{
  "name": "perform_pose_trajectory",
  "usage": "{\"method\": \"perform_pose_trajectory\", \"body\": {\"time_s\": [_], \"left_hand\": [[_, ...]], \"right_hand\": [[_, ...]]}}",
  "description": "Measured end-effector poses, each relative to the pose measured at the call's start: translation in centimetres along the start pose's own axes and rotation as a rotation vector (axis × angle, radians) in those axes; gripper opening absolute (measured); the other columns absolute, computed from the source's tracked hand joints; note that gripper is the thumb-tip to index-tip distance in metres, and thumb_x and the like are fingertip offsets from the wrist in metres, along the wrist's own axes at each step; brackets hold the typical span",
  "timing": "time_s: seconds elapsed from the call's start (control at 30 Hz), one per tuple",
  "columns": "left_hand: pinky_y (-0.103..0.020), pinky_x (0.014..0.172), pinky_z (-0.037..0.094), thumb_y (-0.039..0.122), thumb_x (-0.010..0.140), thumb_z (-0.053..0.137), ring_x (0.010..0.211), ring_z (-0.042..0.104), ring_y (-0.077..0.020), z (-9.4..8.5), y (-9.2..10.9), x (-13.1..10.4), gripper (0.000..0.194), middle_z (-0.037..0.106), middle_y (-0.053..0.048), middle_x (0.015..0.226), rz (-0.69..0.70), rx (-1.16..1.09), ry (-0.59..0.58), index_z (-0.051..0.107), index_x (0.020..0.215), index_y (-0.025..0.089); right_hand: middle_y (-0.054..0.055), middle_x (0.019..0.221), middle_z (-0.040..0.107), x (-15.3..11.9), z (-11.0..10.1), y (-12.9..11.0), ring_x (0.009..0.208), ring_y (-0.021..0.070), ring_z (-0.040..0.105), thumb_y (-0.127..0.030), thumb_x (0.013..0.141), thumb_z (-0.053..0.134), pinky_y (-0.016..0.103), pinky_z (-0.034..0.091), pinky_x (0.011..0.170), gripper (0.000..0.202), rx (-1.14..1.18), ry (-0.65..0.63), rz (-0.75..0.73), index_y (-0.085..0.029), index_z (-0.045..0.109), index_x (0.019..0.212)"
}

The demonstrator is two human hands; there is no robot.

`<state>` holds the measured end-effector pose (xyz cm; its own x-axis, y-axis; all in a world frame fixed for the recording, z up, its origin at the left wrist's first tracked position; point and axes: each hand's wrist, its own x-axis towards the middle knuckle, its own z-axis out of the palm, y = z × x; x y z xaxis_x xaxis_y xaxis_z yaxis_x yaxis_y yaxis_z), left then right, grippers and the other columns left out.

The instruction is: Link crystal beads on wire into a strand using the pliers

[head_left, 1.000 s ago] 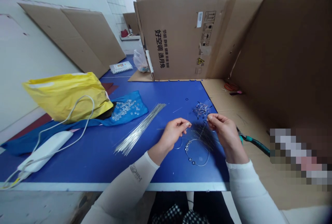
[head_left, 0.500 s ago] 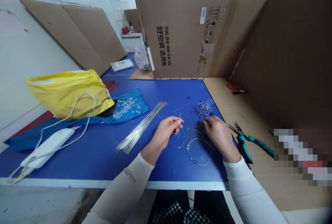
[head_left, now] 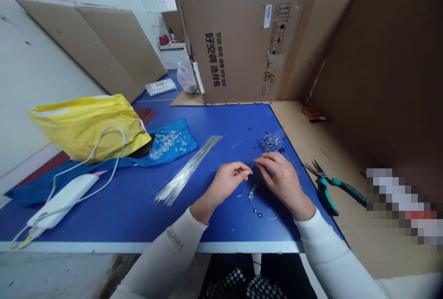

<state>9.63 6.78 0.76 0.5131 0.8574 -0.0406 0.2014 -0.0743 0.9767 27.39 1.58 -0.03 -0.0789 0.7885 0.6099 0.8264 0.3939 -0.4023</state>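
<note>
My left hand (head_left: pixel 226 181) pinches a thin clear wire between thumb and forefinger. Part of that wire (head_left: pixel 238 193) curves below the fingers. Close to its right, my right hand (head_left: pixel 282 179) has thumb and fingertips pressed together; whatever lies between them is too small to make out. Under the hands, a loop of wire strung with several clear beads (head_left: pixel 256 212) rests on the blue tabletop. A bundle of straight silvery wires (head_left: pixel 189 170) lies left of my left hand. Just beyond my right hand sits a tangled cluster of small wire-and-bead pieces (head_left: pixel 270 142).
Green-handled pliers (head_left: pixel 325 188) lie on cardboard at the right. Loose clear beads (head_left: pixel 168 144) rest on a blue cloth beside a yellow bag (head_left: pixel 93 126). A white power strip (head_left: pixel 65 200) with its cord lies at the left. A large cardboard box (head_left: pixel 242 45) stands behind.
My right hand has moved left from the dark thin pins and come up close to my left hand. My left hand has shifted slightly right and down, still pinching the wire.
</note>
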Motion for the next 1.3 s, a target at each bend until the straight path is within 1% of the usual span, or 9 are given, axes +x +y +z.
{"method": "perform_pose_trajectory", "body": {"time_s": [0.1, 0.17, 0.3, 0.47, 0.6, 0.7, 0.87, 1.03, 1.3], "left_hand": [[-0.025, 0.065, 0.044, 0.025, 0.082, 0.062, 0.068, 0.059, -0.0132, -0.1, -0.4, 0.2, 0.012, 0.067, -0.002, 0.074, 0.027, 0.065, -0.008, 0.070, 0.083, 0.016], [-0.025, 0.067, 0.046, 0.025, 0.083, 0.061, 0.070, 0.061, -0.0139, -0.3, -0.5, 0.3, 0.013, 0.070, -0.002, 0.077, 0.044, 0.138, -0.014, 0.071, 0.084, 0.017], [-0.025, 0.066, 0.046, 0.025, 0.084, 0.060, 0.069, 0.062, -0.0138, -0.4, -0.4, 0.3, 0.014, 0.071, -0.001, 0.076, 0.074, 0.276, -0.012, 0.071, 0.083, 0.017], [-0.024, 0.065, 0.045, 0.022, 0.084, 0.060, 0.066, 0.060, -0.0131, -0.7, -0.1, 0.3, 0.012, 0.071, 0.000, 0.074, 0.118, 0.410, -0.006, 0.071, 0.081, 0.018], [-0.024, 0.067, 0.045, 0.019, 0.085, 0.061, 0.069, 0.061, -0.0133, -1.0, -0.2, 0.4, 0.012, 0.071, -0.001, 0.076, 0.179, 0.487, -0.012, 0.072, 0.082, 0.018], [-0.024, 0.067, 0.044, 0.018, 0.085, 0.061, 0.071, 0.061, -0.0140, -1.2, -0.4, 0.4, 0.011, 0.071, -0.001, 0.077, 0.199, 0.526, -0.018, 0.072, 0.082, 0.018], [-0.024, 0.067, 0.043, 0.018, 0.085, 0.061, 0.071, 0.061, -0.0141, -1.4, -0.3, 0.4, 0.011, 0.071, -0.001, 0.077, 0.198, 0.551, -0.025, 0.072, 0.081, 0.019], [-0.024, 0.067, 0.042, 0.019, 0.085, 0.061, 0.073, 0.060, -0.0141, -1.7, -0.4, 0.5, 0.012, 0.071, -0.001, 0.078, 0.193, 0.572, -0.047, 0.072, 0.081, 0.019], [-0.026, 0.067, 0.043, 0.020, 0.086, 0.060, 0.074, 0.061, -0.0152, -2.0, -0.3, 0.4, 0.012, 0.070, -0.001, 0.079, 0.190, 0.622, -0.055, 0.071, 0.083, 0.020]], "right_hand": [[0.010, 0.104, 0.067, 0.1, -0.1, -0.1, 0.096, 0.0227, 0.060, -0.022, 0.097, 0.049, 0.037, 0.050, 0.084, 0.022, -0.029, -0.005, -0.031, -0.021, 0.068, 0.109], [0.010, 0.102, 0.068, 0.1, -0.1, -0.1, 0.094, 0.0228, 0.059, -0.022, 0.097, 0.049, 0.037, 0.050, 0.082, 0.021, -0.047, -0.020, -0.060, -0.021, 0.068, 0.107], [0.009, 0.097, 0.068, 0.1, 0.0, -0.1, 0.089, 0.0221, 0.057, -0.021, 0.097, 0.049, 0.037, 0.049, 0.079, 0.020, -0.074, -0.063, -0.090, -0.019, 0.068, 0.099], [0.009, 0.095, 0.066, 0.0, -0.1, -0.2, 0.088, 0.0210, 0.055, -0.019, 0.098, 0.046, 0.035, 0.047, 0.078, 0.021, -0.115, -0.133, -0.090, -0.019, 0.067, 0.098], [0.008, 0.091, 0.064, -0.1, -0.1, -0.3, 0.086, 0.0204, 0.053, -0.018, 0.098, 0.046, 0.034, 0.046, 0.077, 0.020, -0.145, -0.185, -0.084, -0.018, 0.065, 0.095], [0.008, 0.090, 0.064, -0.1, 0.0, -0.3, 0.086, 0.0202, 0.052, -0.016, 0.097, 0.046, 0.033, 0.045, 0.076, 0.019, -0.136, -0.202, -0.093, -0.017, 0.065, 0.093], [0.008, 0.088, 0.062, -0.2, 0.1, -0.4, 0.085, 0.0198, 0.051, -0.016, 0.098, 0.046, 0.033, 0.044, 0.076, 0.019, -0.126, -0.204, -0.098, -0.017, 0.064, 0.093], [0.008, 0.090, 0.063, -0.2, 0.1, -0.4, 0.087, 0.0197, 0.053, -0.016, 0.098, 0.045, 0.033, 0.044, 0.076, 0.018, -0.095, -0.217, -0.102, -0.017, 0.063, 0.095], [0.008, 0.088, 0.063, -0.2, 0.1, -0.5, 0.085, 0.0203, 0.053, -0.017, 0.098, 0.045, 0.034, 0.045, 0.076, 0.019, -0.118, -0.195, -0.078, -0.018, 0.064, 0.093]]}}
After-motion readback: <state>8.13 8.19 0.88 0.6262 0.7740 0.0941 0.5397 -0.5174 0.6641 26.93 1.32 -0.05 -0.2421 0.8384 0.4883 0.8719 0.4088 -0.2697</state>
